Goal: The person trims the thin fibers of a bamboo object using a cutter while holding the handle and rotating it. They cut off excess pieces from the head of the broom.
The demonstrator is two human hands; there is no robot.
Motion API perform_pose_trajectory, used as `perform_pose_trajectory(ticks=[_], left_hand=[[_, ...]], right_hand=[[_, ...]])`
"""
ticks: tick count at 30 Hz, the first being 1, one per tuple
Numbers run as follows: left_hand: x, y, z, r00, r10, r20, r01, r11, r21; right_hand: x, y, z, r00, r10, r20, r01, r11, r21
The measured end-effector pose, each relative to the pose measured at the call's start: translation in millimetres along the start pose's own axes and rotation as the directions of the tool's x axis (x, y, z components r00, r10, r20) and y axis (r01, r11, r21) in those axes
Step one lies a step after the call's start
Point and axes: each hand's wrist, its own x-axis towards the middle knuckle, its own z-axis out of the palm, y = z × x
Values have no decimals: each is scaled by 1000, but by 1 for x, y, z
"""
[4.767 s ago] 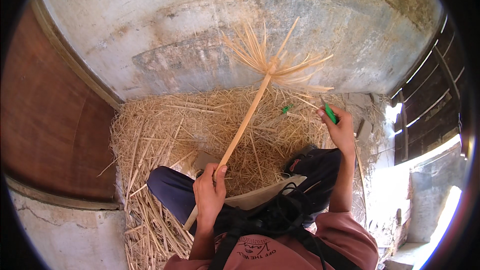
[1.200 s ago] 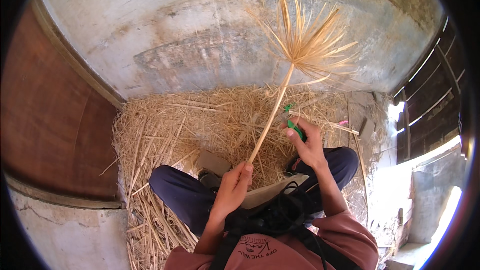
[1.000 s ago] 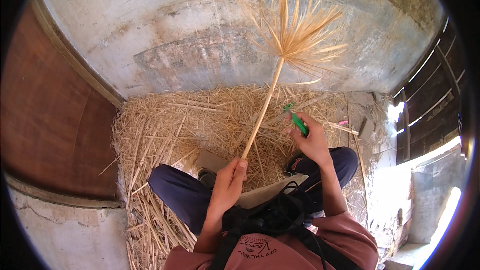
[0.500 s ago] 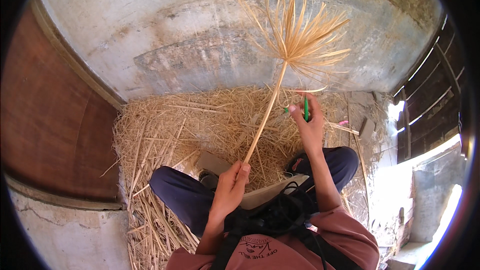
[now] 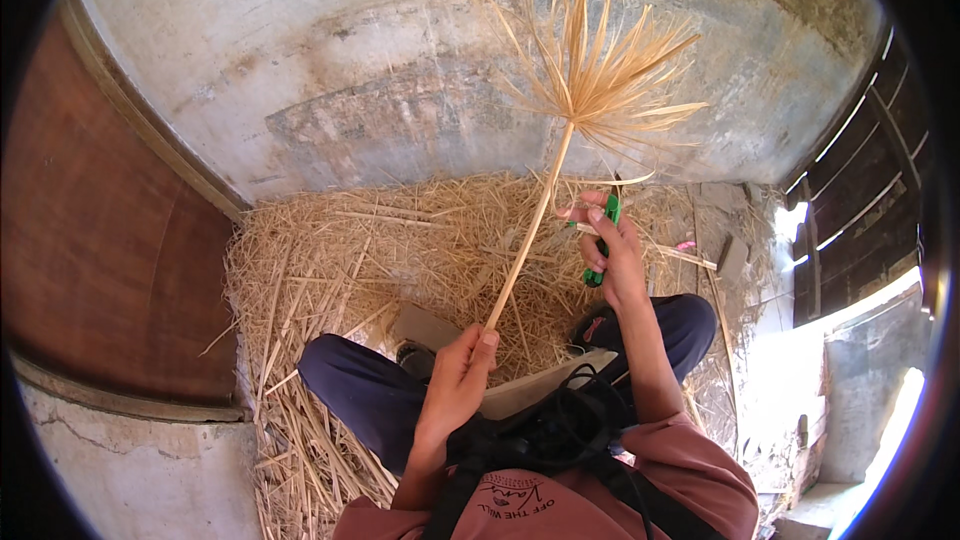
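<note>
My left hand (image 5: 460,372) is closed around the lower end of a long, pale dried stalk (image 5: 531,237). The stalk slants up and away, and its far end spreads into a fan of thin tan strips (image 5: 585,90) in front of the wall. To the right of the stalk, my right hand (image 5: 621,258) grips a green-handled utility knife (image 5: 611,208). Its dark tip points away from me, close to one loose curved strip (image 5: 625,180) under the fan. I cannot tell whether the blade touches that strip.
Straw and shavings (image 5: 400,230) cover the floor around my crossed legs, with longer split strips (image 5: 310,450) at the left. A pale board (image 5: 500,397) lies across my lap. A stained wall (image 5: 350,90) stands ahead, a brown panel (image 5: 120,240) left and dark slats (image 5: 870,160) right.
My right hand has turned, so the green knife now shows along its length with its tip pointing away. The fan of strips has shifted slightly; my left hand stays in place.
</note>
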Motion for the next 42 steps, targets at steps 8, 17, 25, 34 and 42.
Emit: perform_pose_trajectory(ticks=[8,17,25,34,42], left_hand=[[0,-2,0,999,26,-23,-27,999,-26],[6,-13,-18,985,-28,-172,13,996,-87],[9,-13,-48,979,-114,-172,65,961,-268],[11,10,-29,987,-126,104,159,885,-438],[15,24,4,983,30,179,15,971,-240]], right_hand=[[-1,3,0,998,38,42,-35,997,-73],[-15,10,-29,998,57,-33,-58,998,-34],[-12,-18,-70,980,-184,-71,102,779,-619],[-27,-22,-35,969,-223,107,230,654,-721],[-49,-26,38,964,-59,258,130,955,-266]])
